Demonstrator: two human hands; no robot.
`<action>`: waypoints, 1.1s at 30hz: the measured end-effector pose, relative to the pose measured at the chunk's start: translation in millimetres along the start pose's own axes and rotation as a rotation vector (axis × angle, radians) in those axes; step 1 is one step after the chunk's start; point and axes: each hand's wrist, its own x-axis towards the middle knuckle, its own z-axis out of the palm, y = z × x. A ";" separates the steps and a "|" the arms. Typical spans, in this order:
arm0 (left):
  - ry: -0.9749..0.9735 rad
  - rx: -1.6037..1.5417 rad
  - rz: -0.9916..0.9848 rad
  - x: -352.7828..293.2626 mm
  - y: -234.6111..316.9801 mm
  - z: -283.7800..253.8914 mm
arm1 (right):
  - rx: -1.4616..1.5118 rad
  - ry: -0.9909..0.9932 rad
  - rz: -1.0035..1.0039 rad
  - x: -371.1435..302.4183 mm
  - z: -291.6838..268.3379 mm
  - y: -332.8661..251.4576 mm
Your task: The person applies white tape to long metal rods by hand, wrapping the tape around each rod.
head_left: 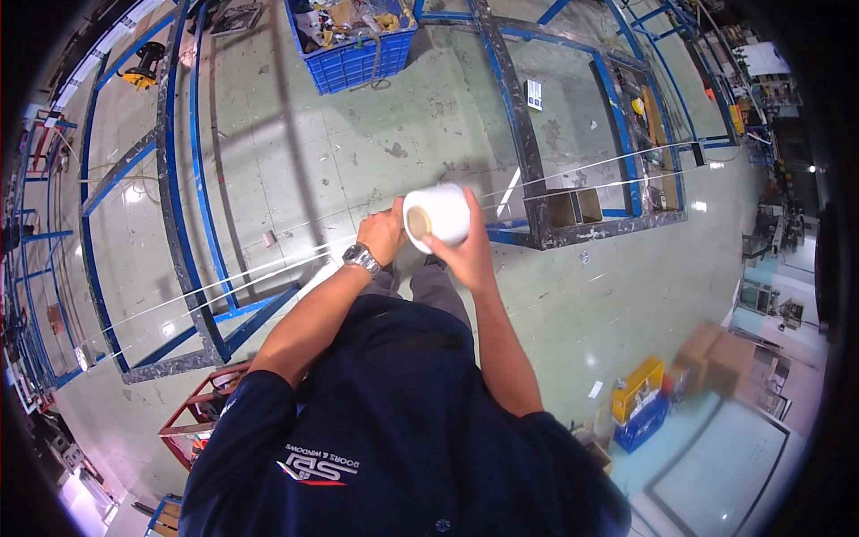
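My right hand point(461, 253) grips a thick white roll point(447, 210) with a brown cardboard core, thumb near the core and fingers along the far side. The roll is tilted so that its core end faces me. Beside it, my left hand point(383, 234) has its fingers curled closed over a long thin white profile point(309, 254); its fingertips are partly hidden next to the roll. The profile runs across in front of me, from the left frame to the right one. A metal watch is on my left wrist.
Blue and black metal racks stand at left point(170, 197) and right point(528, 152). Ahead on the floor is a blue crate point(362, 67) full of scraps. Yellow and blue bins point(640, 434) and a cardboard box point(716, 358) sit at lower right. A red cart point(192, 407) is at lower left.
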 end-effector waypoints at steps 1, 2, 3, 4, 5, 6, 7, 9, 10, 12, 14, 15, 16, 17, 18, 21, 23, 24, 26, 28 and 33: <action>0.042 0.003 0.083 1.0 0.4 2.0 | 0.202 0.009 0.034 -15.1 0.2 17.7; 0.090 0.011 0.153 0.3 -4.9 5.9 | 0.411 0.007 0.065 -23.4 0.9 20.5; 0.095 -0.034 0.157 2.0 -10.9 16.0 | 0.570 -0.004 0.174 -30.5 -0.8 23.8; 0.088 -0.033 0.161 2.2 -8.4 15.3 | 0.571 0.002 0.179 -33.5 -3.2 26.1; 0.078 -0.028 0.163 2.2 -6.0 14.4 | 0.634 -0.007 0.270 -36.2 -5.5 28.5; 0.068 -0.022 0.164 1.7 -4.1 13.3 | 0.698 -0.017 0.360 -38.9 -6.8 30.8; 0.061 -0.021 0.183 4.9 0.5 11.3 | 0.646 -0.008 0.323 -45.3 -4.2 48.7; 0.048 -0.065 0.181 6.2 1.1 10.1 | 0.580 -0.027 0.356 -50.8 0.1 67.2; 0.049 -0.061 0.181 6.0 -2.4 13.2 | 0.515 -0.063 0.386 -51.1 3.5 75.7; 0.075 -0.076 0.205 4.8 -9.7 20.6 | 0.559 -0.070 0.386 -44.7 13.3 88.9; 0.050 -0.070 0.189 4.1 -4.0 19.7 | 0.618 -0.080 0.403 -42.0 34.6 100.0; 0.081 -0.046 0.201 6.7 -0.3 17.9 | 0.643 -0.095 0.420 -43.2 49.3 121.1; 0.127 -0.040 0.206 9.8 -1.8 16.8 | 0.646 -0.098 0.416 -40.2 63.1 132.3; 0.128 -0.043 0.194 12.9 -2.2 14.5 | 0.670 -0.078 0.517 -37.3 74.6 140.4; 0.128 -0.039 0.195 16.2 -2.0 12.6 | 0.694 -0.056 0.619 -35.1 83.6 148.8; 0.132 -0.034 0.149 23.8 -13.7 12.2 | 0.829 -0.043 0.949 -20.2 103.4 139.3; 0.099 -0.056 0.122 26.2 -11.9 12.7 | 1.035 0.022 1.270 -11.2 112.7 127.0; 0.090 -0.049 0.113 27.2 -10.6 12.5 | 1.043 0.015 1.281 -8.8 114.3 128.6; 0.073 -0.092 0.146 28.4 -6.8 9.4 | 1.670 -0.082 0.963 -7.7 117.6 141.6; 0.038 -0.108 0.138 27.9 -0.6 5.7 | 1.693 -0.067 0.937 -0.5 120.6 157.6; -0.042 -0.194 0.197 28.6 -15.1 2.3 | 1.487 -0.144 0.912 47.1 117.6 168.6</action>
